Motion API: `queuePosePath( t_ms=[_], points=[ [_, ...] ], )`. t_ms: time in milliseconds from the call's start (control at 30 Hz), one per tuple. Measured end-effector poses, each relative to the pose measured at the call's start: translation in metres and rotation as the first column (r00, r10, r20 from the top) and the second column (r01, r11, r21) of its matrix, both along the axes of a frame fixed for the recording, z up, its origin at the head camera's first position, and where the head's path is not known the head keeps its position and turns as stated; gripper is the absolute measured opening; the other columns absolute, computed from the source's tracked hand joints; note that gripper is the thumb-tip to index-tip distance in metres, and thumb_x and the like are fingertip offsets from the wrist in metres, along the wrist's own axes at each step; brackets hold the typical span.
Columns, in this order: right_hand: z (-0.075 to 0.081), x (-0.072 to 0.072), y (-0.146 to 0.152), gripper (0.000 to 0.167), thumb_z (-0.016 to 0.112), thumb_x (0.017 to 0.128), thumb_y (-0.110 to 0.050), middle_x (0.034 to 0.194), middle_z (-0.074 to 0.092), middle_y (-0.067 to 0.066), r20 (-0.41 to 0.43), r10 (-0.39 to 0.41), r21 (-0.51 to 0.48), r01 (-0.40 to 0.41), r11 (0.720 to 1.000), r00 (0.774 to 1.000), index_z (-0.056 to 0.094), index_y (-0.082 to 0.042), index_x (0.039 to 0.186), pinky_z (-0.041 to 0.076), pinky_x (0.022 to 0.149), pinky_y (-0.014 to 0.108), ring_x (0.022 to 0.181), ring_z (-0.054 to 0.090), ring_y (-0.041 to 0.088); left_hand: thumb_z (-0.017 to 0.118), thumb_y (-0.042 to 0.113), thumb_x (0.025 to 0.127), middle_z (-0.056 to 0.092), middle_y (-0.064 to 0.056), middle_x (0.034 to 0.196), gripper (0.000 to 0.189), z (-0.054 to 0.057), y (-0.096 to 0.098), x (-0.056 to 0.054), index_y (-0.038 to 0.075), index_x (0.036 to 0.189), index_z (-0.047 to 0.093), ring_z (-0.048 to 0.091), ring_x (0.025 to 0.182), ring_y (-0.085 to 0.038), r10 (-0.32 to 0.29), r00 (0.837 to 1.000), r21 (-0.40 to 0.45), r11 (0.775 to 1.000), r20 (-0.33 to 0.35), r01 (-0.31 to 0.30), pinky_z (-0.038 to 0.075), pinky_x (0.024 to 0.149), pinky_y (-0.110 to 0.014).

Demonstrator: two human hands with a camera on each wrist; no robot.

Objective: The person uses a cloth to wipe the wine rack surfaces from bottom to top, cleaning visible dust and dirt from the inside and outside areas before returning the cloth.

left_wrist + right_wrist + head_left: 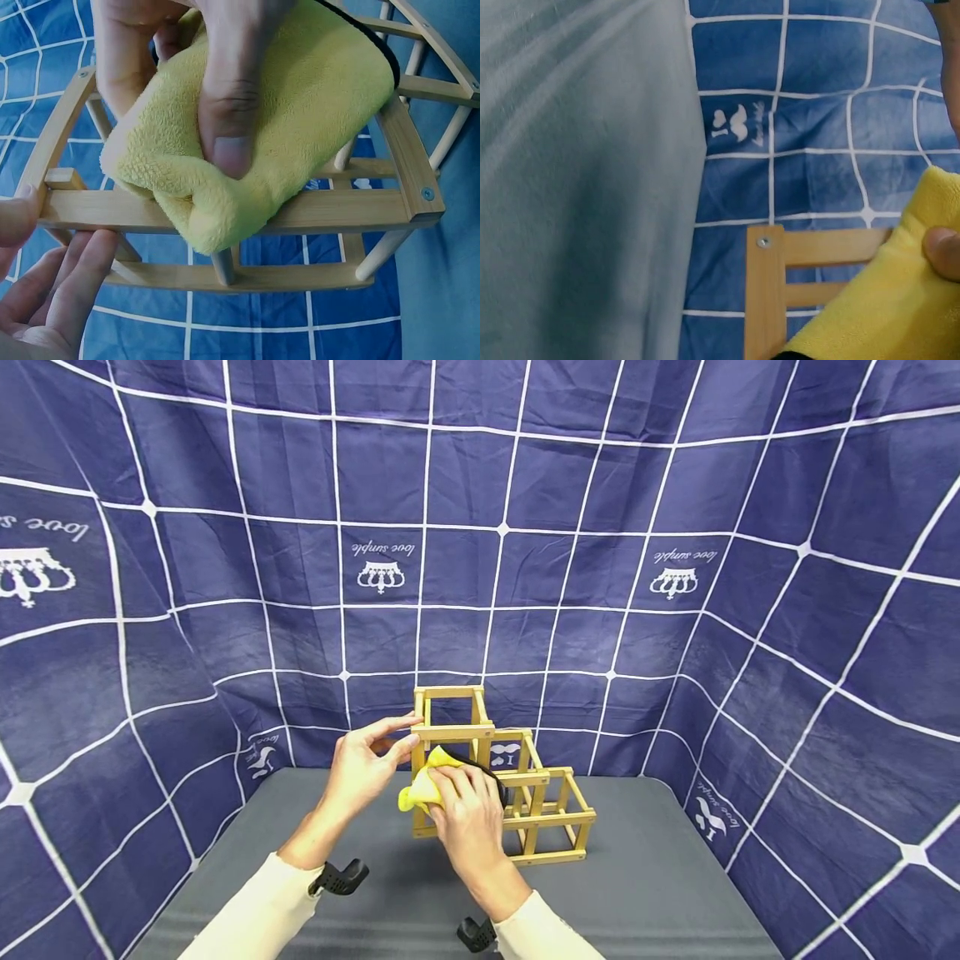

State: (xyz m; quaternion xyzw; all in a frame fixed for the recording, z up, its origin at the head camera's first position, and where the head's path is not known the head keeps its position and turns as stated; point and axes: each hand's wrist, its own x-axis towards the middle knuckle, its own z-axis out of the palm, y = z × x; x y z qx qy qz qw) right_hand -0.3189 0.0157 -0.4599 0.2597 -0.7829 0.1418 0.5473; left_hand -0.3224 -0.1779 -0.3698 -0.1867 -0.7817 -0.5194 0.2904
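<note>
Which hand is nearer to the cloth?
Right: the right hand grips the cloth; the left hand holds the rack at its top left, apart from the cloth.

The backdrop point(465, 468) at twelve o'clock is navy, white-gridded; the tabletop point(660, 893) at six, grey. The yellow cloth point(423, 787) is black-edged, the rack point(555, 819) tan.

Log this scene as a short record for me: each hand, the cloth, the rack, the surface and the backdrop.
Left hand: holds the rack at its tall left end
Right hand: grips the cloth, thumb pressed on it
Cloth: yellow, dark edging, bunched, against the rack
Rack: light wood, open frame, stepping down toward the right in the head view
Surface: grey, under the rack
Backdrop: blue fabric, white grid lines, printed crowns
Sleeves: pale, on both arms
</note>
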Motion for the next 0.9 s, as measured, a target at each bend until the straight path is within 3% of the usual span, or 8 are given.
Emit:
queuePosePath(
  t_ms=[167,400,633,767,900],
  points=[
    [-0.003,-0.003,0.016,0.068,0.114,0.068,-0.022,0.127,0.084,-0.007,-0.015,-0.015,0.038,0.016,0.999,1.0,0.086,-0.02,0.13,0.061,0.1,0.04,0.115,0.075,0.022,0.09,0.01,0.103,0.083,-0.01,0.146,0.03,-0.002,0.004,-0.001,0.019,0.132,0.089,0.088,0.087,-0.019,0.03,0.999,-0.014,0.999,-0.016,-0.03,0.057,0.059,-0.015],
    [-0.015,-0.006,0.051,0.068,0.11,0.065,-0.01,0.129,0.086,-0.002,-0.111,0.048,0.061,-0.041,0.997,0.993,0.087,-0.016,0.129,0.06,0.099,0.043,0.114,0.075,0.025,0.089,0.004,0.102,0.085,-0.011,0.142,0.031,-0.004,0.007,-0.002,0.018,0.13,0.089,0.09,0.092,-0.027,0.035,0.999,-0.006,0.999,-0.014,-0.035,0.068,0.073,-0.017],
    [-0.016,-0.007,0.082,0.052,0.09,0.081,-0.002,0.126,0.087,0.002,-0.15,0.097,0.032,-0.093,0.995,0.984,0.086,-0.014,0.132,0.059,0.098,0.047,0.109,0.076,0.028,0.089,0.003,0.101,0.087,-0.008,0.137,0.032,0.0,0.008,-0.004,0.018,0.13,0.09,0.089,0.085,-0.025,0.076,0.997,-0.027,0.997,-0.027,-0.076,0.063,0.065,-0.016],
    [-0.015,-0.009,0.105,0.052,0.086,0.079,0.0,0.125,0.087,0.004,-0.15,0.071,0.01,-0.071,0.997,0.986,0.087,-0.011,0.13,0.059,0.097,0.049,0.108,0.076,0.031,0.089,0.001,0.101,0.086,-0.009,0.139,0.033,0.001,0.008,-0.005,0.018,0.129,0.09,0.089,0.086,-0.023,0.069,0.997,-0.028,0.997,-0.034,-0.07,0.065,0.067,-0.017],
    [-0.01,-0.014,0.131,0.056,0.084,0.076,0.005,0.125,0.086,0.005,-0.096,0.018,-0.015,-0.019,1.0,0.995,0.086,-0.01,0.13,0.059,0.096,0.052,0.11,0.075,0.034,0.087,-0.001,0.101,0.086,-0.01,0.14,0.033,0.003,0.008,-0.006,0.019,0.128,0.09,0.088,0.087,-0.022,0.065,0.997,-0.021,0.998,-0.046,-0.066,0.066,0.07,-0.016]
  ],
)
